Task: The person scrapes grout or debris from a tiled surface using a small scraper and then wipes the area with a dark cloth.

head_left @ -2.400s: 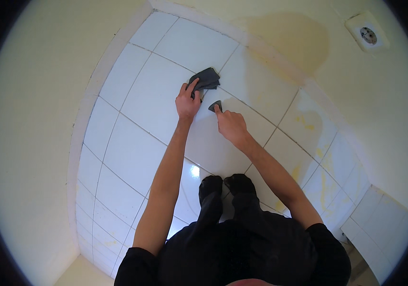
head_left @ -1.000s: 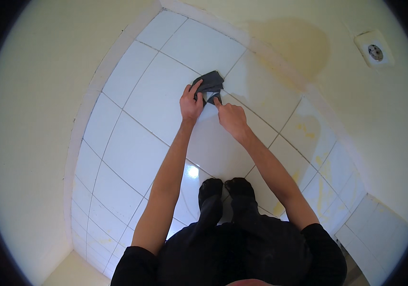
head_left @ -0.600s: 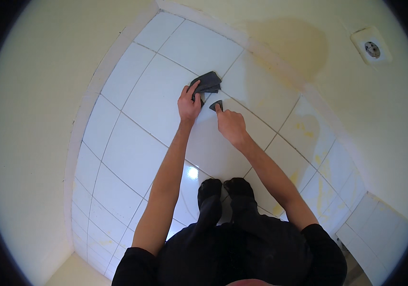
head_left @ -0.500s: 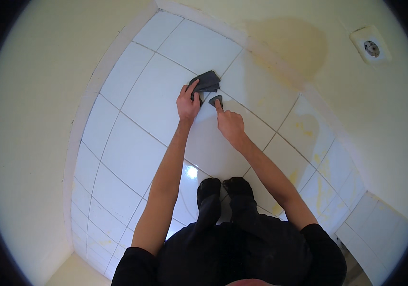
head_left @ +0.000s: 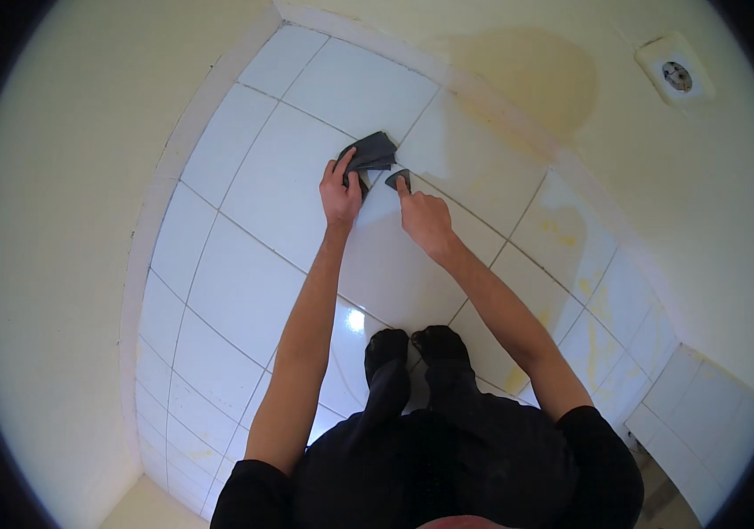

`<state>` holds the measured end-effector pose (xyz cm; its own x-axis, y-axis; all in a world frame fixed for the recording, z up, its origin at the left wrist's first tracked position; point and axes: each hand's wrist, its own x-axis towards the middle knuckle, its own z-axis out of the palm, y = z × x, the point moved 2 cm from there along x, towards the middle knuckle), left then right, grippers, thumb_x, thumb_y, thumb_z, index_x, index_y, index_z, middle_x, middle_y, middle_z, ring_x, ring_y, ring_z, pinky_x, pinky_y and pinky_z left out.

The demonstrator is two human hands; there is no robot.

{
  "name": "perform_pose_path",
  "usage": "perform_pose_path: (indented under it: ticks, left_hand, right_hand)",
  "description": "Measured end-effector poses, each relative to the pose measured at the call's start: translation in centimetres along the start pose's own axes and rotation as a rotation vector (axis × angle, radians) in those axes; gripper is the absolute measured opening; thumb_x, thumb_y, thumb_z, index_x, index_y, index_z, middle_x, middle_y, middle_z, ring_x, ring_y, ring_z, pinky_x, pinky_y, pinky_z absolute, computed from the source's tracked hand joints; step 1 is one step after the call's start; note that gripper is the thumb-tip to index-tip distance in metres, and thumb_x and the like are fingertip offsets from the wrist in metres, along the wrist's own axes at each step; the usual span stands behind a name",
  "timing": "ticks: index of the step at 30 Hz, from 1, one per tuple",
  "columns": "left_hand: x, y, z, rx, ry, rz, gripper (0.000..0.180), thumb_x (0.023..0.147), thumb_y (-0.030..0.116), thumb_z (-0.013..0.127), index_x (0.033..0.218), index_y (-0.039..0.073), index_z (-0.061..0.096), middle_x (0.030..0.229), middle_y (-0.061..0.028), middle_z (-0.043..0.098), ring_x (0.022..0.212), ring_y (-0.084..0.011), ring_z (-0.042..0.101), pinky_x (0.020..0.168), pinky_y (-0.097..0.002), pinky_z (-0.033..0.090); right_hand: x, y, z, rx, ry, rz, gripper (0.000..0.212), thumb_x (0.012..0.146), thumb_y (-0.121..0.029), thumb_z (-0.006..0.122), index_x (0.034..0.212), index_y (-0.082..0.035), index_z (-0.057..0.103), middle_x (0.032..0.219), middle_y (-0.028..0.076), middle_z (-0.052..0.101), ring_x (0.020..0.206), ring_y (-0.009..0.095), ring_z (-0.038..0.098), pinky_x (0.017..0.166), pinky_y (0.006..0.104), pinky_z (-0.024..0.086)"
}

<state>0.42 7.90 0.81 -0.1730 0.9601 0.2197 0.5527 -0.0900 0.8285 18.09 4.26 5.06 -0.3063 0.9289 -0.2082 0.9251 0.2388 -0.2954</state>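
My left hand is closed on a dark grey cloth, which lies bunched on the white tiled floor close to a meeting of grout lines. A folded flap of it sticks out beyond the fingers, while another part hangs by the palm. Just right of the cloth, my right hand grips a small tool with a dark, fan-shaped scraper-like blade. The index finger is stretched along this tool, and its blade meets the tile near the grout line. The handle is hidden within my fist.
Black-socked feet stand on the tiles below my hands. Yellow stains mark tiles at the right. Along the wall's foot runs a pale border, under a brownish wall patch. A socket is at upper right.
The whole view has shifted slightly. Against the tiles, the scraper-like tool has moved a little to the right; the cloth stays almost in place under my left hand.
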Motion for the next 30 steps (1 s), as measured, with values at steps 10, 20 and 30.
perform_pose_path:
  ticks: [10,20,30]
  left_hand:
    - [0.3,0.2,0.9,0.261,-0.002,0.083,0.046,0.087,0.012,0.057,0.133,0.017,0.065,0.101,-0.0168,0.063,0.075,-0.0344,0.066,0.067,-0.0415,0.056]
    - [-6.8,1.8,3.2,0.492,-0.587,0.283,0.066,0.086,0.025,0.063,0.149,0.025,0.045,0.112,-0.0146,0.065,0.082,-0.0337,0.069,0.065,-0.046,0.058]
    - [-21.6,9.5,7.3,0.167,-0.911,0.683,0.062,0.083,0.026,0.069,0.142,0.025,0.052,0.106,-0.0026,0.063,0.08,-0.0223,0.069,0.057,-0.0394,0.057]
  right_hand:
    - [-0.2,1.8,-0.2,0.08,-0.084,-0.019,0.051,0.088,-0.011,0.054,0.138,-0.003,0.054,0.079,0.02,0.07,0.075,0.035,0.071,0.065,0.0467,0.056]
    - [-14.8,5.0,-6.3,0.66,-0.672,-0.13,0.043,0.097,-0.023,0.06,0.14,-0.025,0.059,0.081,0.014,0.068,0.068,0.023,0.058,0.069,0.0381,0.049]
    - [-19.0,11.4,-9.7,1.345,-0.549,0.06,0.046,0.098,-0.018,0.063,0.144,-0.013,0.056,0.057,-0.008,0.039,0.05,0.003,0.03,0.047,0.0229,0.027]
